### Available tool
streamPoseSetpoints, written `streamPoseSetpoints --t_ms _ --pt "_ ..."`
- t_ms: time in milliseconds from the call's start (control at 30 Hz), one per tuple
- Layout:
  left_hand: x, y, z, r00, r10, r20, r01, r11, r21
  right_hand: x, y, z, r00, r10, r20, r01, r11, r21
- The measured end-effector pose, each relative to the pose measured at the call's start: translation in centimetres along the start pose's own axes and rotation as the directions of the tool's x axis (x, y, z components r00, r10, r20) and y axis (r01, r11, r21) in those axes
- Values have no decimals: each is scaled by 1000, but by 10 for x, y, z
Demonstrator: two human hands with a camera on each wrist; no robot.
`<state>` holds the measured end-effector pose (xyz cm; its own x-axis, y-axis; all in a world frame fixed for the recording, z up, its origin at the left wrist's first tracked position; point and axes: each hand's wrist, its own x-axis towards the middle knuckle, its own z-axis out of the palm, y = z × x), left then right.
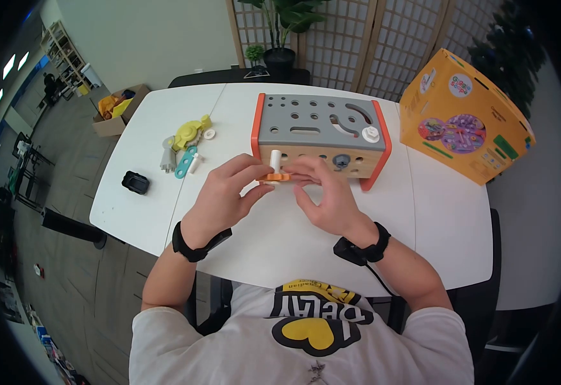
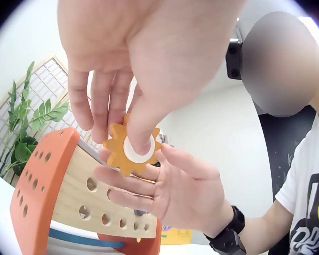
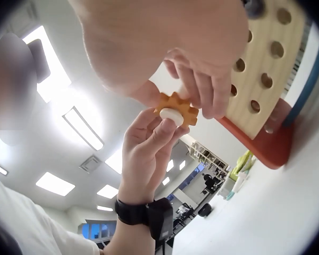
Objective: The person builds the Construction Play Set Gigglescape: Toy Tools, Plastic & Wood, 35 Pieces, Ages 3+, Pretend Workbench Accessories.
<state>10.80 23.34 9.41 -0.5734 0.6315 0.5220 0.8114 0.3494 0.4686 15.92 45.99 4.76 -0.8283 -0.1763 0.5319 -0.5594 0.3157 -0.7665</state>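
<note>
An orange toy gear [image 2: 117,154] has a white peg [image 1: 275,160] through its centre, with the peg's round head [image 3: 171,117] facing down and its shaft standing up. My left hand [image 1: 229,186] pinches the gear, thumb pressed on the white head and fingers on the far side. From the right, my right hand [image 1: 327,196] holds the gear's toothed edge between thumb and fingers. Both hands are above the white table, in front of a toy workbench [image 1: 319,154] with a grey perforated top, wooden front and red-orange end panels.
On the table's left lie a yellow-green toy piece [image 1: 187,135], a grey piece [image 1: 168,156], a teal strip [image 1: 184,163], small white parts and a black tray [image 1: 135,182]. An orange box [image 1: 463,119] stands at the right. A white knob [image 1: 370,134] sits on the workbench top.
</note>
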Motion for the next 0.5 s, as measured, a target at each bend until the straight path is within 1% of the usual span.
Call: streamPoseSetpoints --t_ms 67,200,267,367,400,500 --pt "3 -3 10 999 12 32 -11 1000 -24 -7 3 -8 999 -15 47 24 980 -197" --pt "14 -6 26 990 91 109 -88 996 -34 -12 -2 -6 999 17 -40 -26 973 -229" --pt "20 -5 31 989 107 104 -107 994 -8 -14 6 -7 998 34 -58 -47 965 -256" --pt "27 -7 35 988 98 120 -99 995 3 -15 14 -9 994 61 -91 -80 972 -222" --pt "29 -7 36 988 88 128 -89 996 3 -14 13 -11 992 94 -86 -110 975 -195" --pt "33 -5 35 985 -17 171 17 1000 3 -12 12 -14 981 183 -70 -189 977 -101"
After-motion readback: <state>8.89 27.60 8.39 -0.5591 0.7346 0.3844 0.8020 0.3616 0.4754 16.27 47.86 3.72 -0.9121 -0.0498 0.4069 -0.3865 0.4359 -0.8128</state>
